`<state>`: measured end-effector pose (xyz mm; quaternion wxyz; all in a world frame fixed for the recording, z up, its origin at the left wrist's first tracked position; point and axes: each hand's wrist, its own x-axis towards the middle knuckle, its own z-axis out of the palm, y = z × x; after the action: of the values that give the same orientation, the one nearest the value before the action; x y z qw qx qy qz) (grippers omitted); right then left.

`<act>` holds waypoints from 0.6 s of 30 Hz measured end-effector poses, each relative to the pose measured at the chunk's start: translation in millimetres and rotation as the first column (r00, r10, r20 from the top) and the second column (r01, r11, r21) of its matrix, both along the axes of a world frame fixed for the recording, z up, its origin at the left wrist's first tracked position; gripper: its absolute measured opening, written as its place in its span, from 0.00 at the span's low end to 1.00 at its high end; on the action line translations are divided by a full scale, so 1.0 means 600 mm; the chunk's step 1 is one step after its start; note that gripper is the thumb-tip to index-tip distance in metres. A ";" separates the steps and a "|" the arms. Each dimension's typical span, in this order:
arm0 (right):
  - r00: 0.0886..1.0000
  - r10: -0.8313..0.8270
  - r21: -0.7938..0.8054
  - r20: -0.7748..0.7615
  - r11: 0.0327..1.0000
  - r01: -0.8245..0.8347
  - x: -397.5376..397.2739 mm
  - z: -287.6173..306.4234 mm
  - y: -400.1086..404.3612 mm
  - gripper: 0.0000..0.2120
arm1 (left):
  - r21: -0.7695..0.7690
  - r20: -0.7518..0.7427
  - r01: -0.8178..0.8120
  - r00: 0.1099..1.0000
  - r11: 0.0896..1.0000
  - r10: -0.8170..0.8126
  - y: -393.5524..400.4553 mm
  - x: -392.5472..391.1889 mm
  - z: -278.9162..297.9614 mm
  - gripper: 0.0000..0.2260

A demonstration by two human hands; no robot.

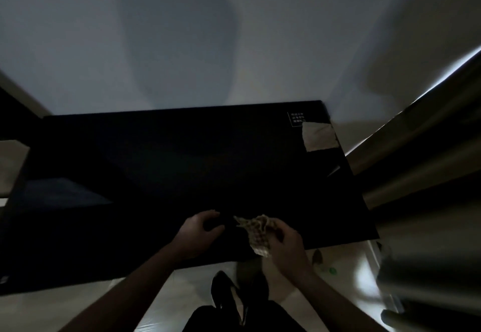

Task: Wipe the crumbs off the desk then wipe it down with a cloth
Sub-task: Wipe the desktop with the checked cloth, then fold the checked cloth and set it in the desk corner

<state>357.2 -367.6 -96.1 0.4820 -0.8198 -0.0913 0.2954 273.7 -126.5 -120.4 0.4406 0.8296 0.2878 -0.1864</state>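
Note:
A black desk (182,165) fills the middle of the dim head view. My right hand (285,245) is over its near edge, shut on a checked beige cloth (256,232) that is bunched and hangs partly past the edge. My left hand (200,230) rests on the desk just left of the cloth, fingers curled and apart, holding nothing. Crumbs are too dark to make out on the surface.
A pale folded cloth or paper (318,136) lies at the desk's far right corner beside a small white label (296,119). Curtains (426,175) hang to the right. A white wall stands behind the desk. My legs and dark shoes (234,297) are below the near edge.

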 end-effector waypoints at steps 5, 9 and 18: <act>0.987 -0.120 0.121 -0.106 0.984 0.133 0.026 0.085 0.019 0.09 | -0.456 0.082 -0.171 0.969 0.873 0.232 -0.032 -0.011 0.067 0.19; 0.971 -0.131 0.187 -0.198 0.968 0.168 0.047 0.124 0.024 0.11 | -0.734 -0.036 -0.256 0.939 0.629 0.341 -0.043 0.018 0.083 0.30; 0.902 -0.257 0.194 -0.346 0.921 0.337 0.109 0.139 -0.005 0.10 | -0.681 0.074 -0.274 0.897 0.679 0.436 -0.089 0.104 0.113 0.12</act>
<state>422.6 -370.6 -12.8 0.6288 -0.6996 0.0771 0.3306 336.2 -179.8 -52.4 0.7603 0.5655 0.3073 -0.0881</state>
